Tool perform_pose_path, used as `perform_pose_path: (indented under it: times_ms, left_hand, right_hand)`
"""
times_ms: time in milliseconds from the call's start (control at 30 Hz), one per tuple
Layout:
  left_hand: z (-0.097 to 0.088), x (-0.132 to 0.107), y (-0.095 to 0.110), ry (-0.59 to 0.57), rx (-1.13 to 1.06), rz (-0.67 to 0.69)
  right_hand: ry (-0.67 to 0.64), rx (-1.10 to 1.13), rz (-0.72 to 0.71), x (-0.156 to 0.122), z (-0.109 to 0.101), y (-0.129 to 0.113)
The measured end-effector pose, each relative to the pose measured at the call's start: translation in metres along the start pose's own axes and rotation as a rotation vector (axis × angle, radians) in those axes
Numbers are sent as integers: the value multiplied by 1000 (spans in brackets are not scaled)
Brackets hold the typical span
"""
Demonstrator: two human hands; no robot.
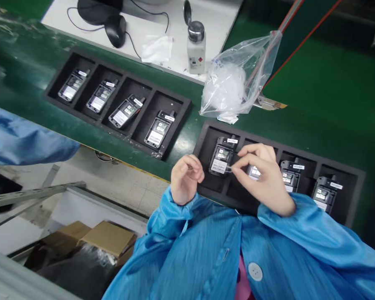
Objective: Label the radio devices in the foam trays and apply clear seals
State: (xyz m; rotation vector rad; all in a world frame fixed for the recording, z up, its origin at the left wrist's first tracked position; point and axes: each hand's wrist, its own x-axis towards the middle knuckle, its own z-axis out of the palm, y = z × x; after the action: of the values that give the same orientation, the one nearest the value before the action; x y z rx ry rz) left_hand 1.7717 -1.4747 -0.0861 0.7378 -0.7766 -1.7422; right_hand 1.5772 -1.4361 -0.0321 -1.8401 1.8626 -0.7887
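Observation:
My right hand (261, 173) pinches a small clear strip (228, 168) between thumb and forefinger, over the near black foam tray (203, 135). Just beneath the strip lies a black handheld radio-like device (222, 155) with its back compartment exposed and white labels on it. My left hand (186, 177) is at the tray's left edge, its fingers curled together; whether anything is between them I cannot make out. Partly behind my right hand lies another such device (254, 171). Two more, a device (290, 177) and a device (325, 191), occupy the compartments to the right.
A second foam tray (118, 132) with several similar devices lies to the left on the green table (184, 143). Behind are a clear bag (226, 85) of white material, a dispenser bottle (196, 50) with its lid up, and a mouse (115, 31). Someone's blue sleeve (25, 137) enters at left.

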Motion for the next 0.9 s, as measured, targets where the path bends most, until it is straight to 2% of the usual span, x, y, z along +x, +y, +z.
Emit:
perform_pose_path:
  times_ms: [67, 100, 200, 300, 400, 500, 633, 767, 900]
  left_hand:
    - [-8, 2, 3, -6, 417, 218]
    - [-11, 3, 4, -40, 645, 284]
    - [-16, 5, 5, -223, 1178, 337]
    - [-15, 8, 2, -376, 1441, 367]
    - [-12, 11, 0, -431, 1559, 368]
    - [-11, 12, 1, -375, 1559, 372]
    - [-13, 12, 0, -330, 1555, 406]
    - [-14, 12, -4, -379, 1617, 452]
    - [-16, 13, -7, -448, 1671, 483]
  right_hand:
    - [30, -39, 65, 10, 19, 17]
    - [45, -69, 87, 15, 27, 26]
    - [66, -162, 100, 22, 44, 43]
    - [53, -201, 67, 22, 43, 44]
    - [-8, -154, 23, 19, 32, 33]
    - [-61, -88, 11, 17, 26, 24]
    - [-22, -122, 63, 17, 35, 30]
    - [25, -223, 80, 17, 43, 38]
    - [37, -282, 61, 17, 43, 38]
